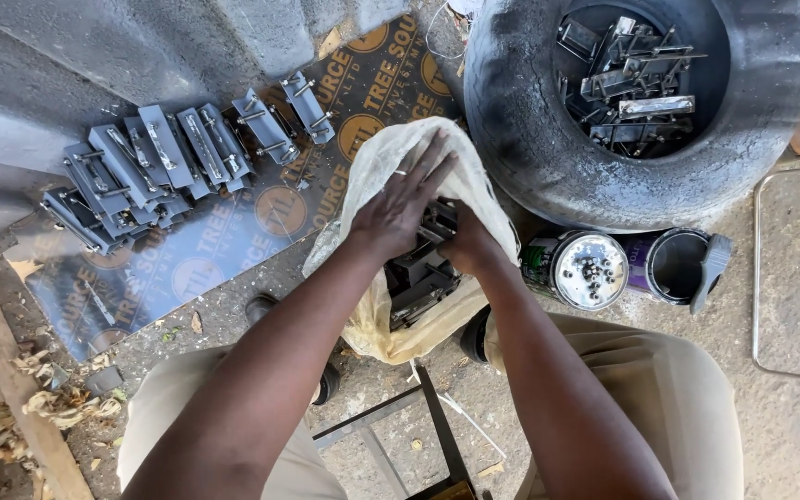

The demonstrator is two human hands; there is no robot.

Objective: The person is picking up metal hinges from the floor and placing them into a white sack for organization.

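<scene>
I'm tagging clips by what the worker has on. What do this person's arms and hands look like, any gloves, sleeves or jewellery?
Both forearms are bare, with no sleeves in view and no gloves. The left hand wears a thin, pale metallic ring on one finger. The right hand shows no ring or watch, though part of it is hidden in the sack. No wristbands or markings show on either arm.

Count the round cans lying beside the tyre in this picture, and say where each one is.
2. A can with small balls on its end lies just below the tyre; an open purple can lies right of it. Others may be hidden.
</scene>
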